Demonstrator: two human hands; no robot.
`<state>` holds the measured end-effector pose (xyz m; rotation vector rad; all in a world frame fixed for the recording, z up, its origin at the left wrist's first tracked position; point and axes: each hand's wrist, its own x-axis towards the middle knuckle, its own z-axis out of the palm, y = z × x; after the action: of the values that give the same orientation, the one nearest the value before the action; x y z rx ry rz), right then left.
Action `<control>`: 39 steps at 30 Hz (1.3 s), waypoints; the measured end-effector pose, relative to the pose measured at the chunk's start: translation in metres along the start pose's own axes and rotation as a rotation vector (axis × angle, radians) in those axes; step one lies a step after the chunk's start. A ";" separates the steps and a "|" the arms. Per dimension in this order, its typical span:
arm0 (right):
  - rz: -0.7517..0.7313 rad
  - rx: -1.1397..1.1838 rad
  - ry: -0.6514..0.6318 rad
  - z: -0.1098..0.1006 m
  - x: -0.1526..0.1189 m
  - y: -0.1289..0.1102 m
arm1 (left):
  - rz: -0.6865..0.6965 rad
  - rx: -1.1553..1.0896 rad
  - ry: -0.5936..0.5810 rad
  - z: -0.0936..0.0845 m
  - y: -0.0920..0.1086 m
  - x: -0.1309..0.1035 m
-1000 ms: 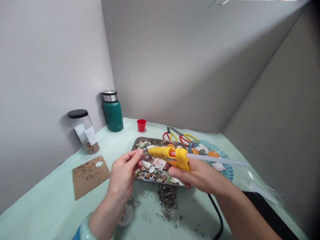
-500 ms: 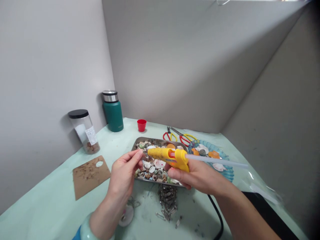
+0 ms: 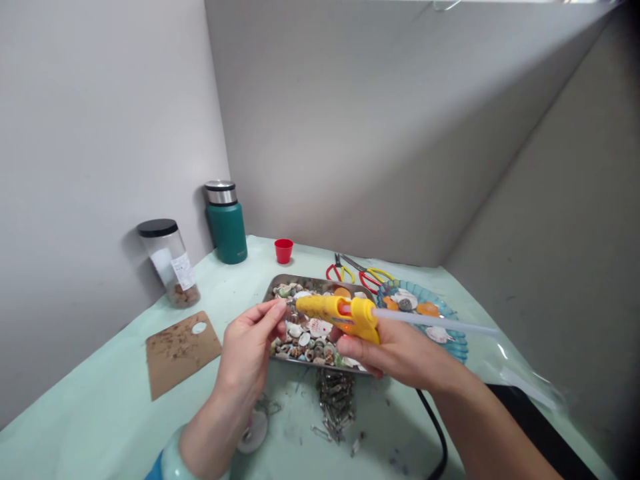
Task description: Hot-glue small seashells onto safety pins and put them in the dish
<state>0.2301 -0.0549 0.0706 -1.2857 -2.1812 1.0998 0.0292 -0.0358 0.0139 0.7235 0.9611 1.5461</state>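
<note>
A yellow glue gun (image 3: 330,309) with a long translucent glue stick (image 3: 435,322) out of its back is gripped in my right hand (image 3: 395,350). Its nozzle points left, at the fingertips of my left hand (image 3: 253,343). Thumb and fingers of that hand are pinched together at the nozzle; what they hold is too small to make out. Under both hands lies a metal tray (image 3: 320,365) full of shells and small stones. A pile of metal clips or pins (image 3: 336,400) sits in front of the tray.
Brown cardboard (image 3: 183,353), a lidded jar (image 3: 173,263), a green bottle (image 3: 227,227) and a red cup (image 3: 283,251) stand left and behind. Scissors (image 3: 370,277) and a blue plate (image 3: 457,343) are at right. A white disc (image 3: 253,432) and black cable (image 3: 440,433) lie nearer.
</note>
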 end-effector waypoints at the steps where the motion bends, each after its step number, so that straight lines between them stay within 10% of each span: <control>1: -0.007 -0.002 0.002 0.000 0.000 -0.001 | 0.000 -0.001 0.001 0.000 0.000 0.000; 13: -0.027 -0.054 0.007 -0.008 -0.004 -0.001 | 0.005 0.003 0.008 0.000 0.002 0.000; 20: 0.112 -0.733 0.252 -0.004 0.014 0.023 | 0.032 -0.025 0.010 -0.002 0.002 0.001; 24: 0.208 -0.915 0.179 0.010 0.028 0.046 | 0.016 -0.054 -0.006 -0.003 0.001 0.002; 32: -0.121 -0.350 0.404 0.028 0.024 0.014 | -0.049 -0.089 -0.086 0.002 0.004 -0.007; 39: -0.098 0.200 0.328 0.064 0.042 0.011 | -0.099 -0.110 -0.146 0.001 0.001 -0.009</control>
<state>0.1733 -0.0438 0.0190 -1.1645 -1.8238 0.9635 0.0315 -0.0445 0.0161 0.6904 0.7867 1.4274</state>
